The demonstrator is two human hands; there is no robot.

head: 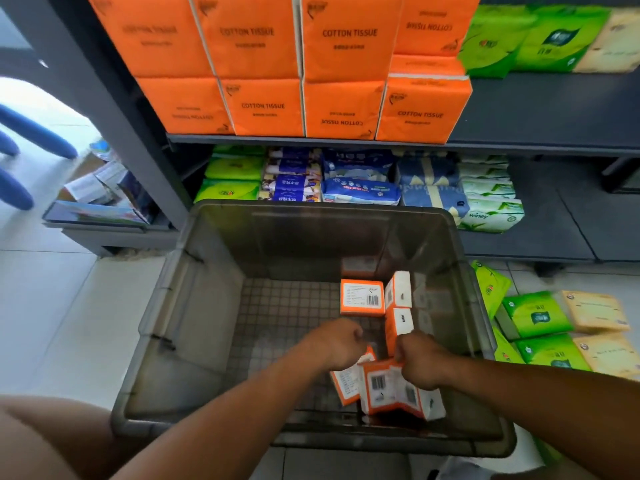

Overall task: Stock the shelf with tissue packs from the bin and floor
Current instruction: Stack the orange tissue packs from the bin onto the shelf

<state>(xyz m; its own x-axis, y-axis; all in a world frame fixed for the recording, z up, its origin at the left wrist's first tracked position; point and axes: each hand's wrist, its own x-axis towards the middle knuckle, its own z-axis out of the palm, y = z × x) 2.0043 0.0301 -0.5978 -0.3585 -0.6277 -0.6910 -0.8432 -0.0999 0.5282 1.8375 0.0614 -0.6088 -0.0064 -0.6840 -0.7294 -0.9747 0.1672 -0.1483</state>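
Reaching inside grey bin (194,271), gridded floor left open toward its left wall, orange-and-white tissue packs (362,296) kept by its right wall, front pack (388,393) gripped by right hand (420,363), left hand (341,342) curled, hold unclear.

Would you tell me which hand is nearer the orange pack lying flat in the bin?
Left. The left hand is just short of the pack, on the person's side; the right hand is farther, to its right.

One bin (194,271); about five small orange packs (362,296) inside; nine large orange packs (349,32) far; two beige packs (595,311) right.
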